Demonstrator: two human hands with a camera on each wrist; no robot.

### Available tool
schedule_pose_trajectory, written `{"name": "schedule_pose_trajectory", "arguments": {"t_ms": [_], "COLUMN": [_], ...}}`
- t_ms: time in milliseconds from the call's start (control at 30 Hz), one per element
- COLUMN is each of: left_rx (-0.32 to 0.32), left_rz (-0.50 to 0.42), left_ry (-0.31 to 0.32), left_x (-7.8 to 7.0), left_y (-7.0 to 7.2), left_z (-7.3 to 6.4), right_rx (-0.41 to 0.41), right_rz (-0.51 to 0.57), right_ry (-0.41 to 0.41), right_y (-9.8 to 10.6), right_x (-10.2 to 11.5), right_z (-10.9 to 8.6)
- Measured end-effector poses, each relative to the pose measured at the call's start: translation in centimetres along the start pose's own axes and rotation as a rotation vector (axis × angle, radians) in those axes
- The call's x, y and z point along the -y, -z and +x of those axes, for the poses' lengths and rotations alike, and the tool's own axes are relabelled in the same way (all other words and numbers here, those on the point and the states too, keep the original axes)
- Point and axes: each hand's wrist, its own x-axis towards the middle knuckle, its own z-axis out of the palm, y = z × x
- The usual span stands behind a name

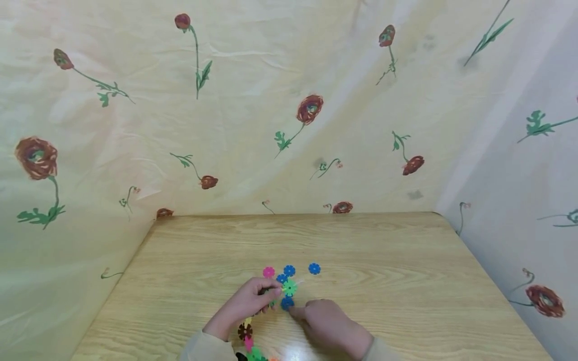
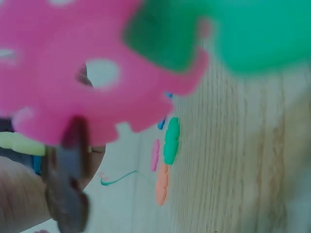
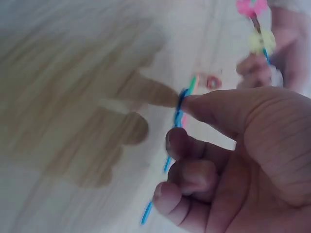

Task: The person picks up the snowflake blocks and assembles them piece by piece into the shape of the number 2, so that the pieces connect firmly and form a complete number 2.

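Observation:
My left hand (image 1: pixel 253 301) grips a chain of notched plastic flower discs; a pink disc (image 2: pixel 102 92), a brown disc (image 2: pixel 68 179) and a green disc (image 2: pixel 265 36) of it loom close in the left wrist view. A light green disc (image 1: pixel 290 288) shows right at the left fingertips in the head view. My right hand (image 1: pixel 331 323) is low over the table to the right. One digit reaches out to a blue disc (image 1: pixel 287 303), its tip (image 3: pixel 192 103) right at the disc's edge. The other right fingers bend toward the palm.
Loose discs lie on the wooden table (image 1: pixel 406 281) beyond the hands: a pink disc (image 1: pixel 269 272), a blue disc at the back (image 1: pixel 289 271) and another blue disc (image 1: pixel 314 268) farther right. An orange disc (image 2: pixel 162 184) lies there too. Flower-printed cloth (image 1: pixel 253 115) hangs around the table.

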Motion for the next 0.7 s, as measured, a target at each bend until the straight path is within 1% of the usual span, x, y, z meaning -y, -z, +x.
{"name": "schedule_pose_trajectory", "arguments": {"t_ms": [67,133,233,300,367,433,533,700], "left_rx": [0.012,0.021,0.041,0.061,0.087,0.109,0.132,0.114], "left_rz": [0.004,0.015,0.037,0.045,0.049,0.055,0.089,0.175], "left_ry": [0.007,0.02,0.031,0.029,0.022,0.014,-0.007,-0.021], "left_x": [0.0,-0.1,-0.3,-0.4,-0.5,-0.6,-0.6,-0.7], "left_y": [-0.1,-0.3,-0.5,-0.8,-1.0,-1.2,-1.5,-2.1], "left_z": [0.0,-0.1,-0.2,-0.2,-0.2,-0.1,0.0,0.2], "right_rx": [-0.057,-0.095,-0.119,-0.123,-0.115,-0.102,-0.087,-0.057], "right_rz": [0.027,0.043,0.057,0.054,0.047,0.046,0.061,0.12], "right_ry": [-0.001,-0.023,-0.098,-0.145,-0.172,-0.183,-0.192,-0.229], "right_y": [0.3,0.5,0.8,0.8,0.7,0.5,0.4,0.5], "right_x": [-0.9,-1.7,-2.5,-2.7,-2.9,-3.0,-3.1,-3.7], "right_z": [-0.4,-0.7,-0.9,-0.8,-0.6,-0.5,-0.5,-0.8]}}
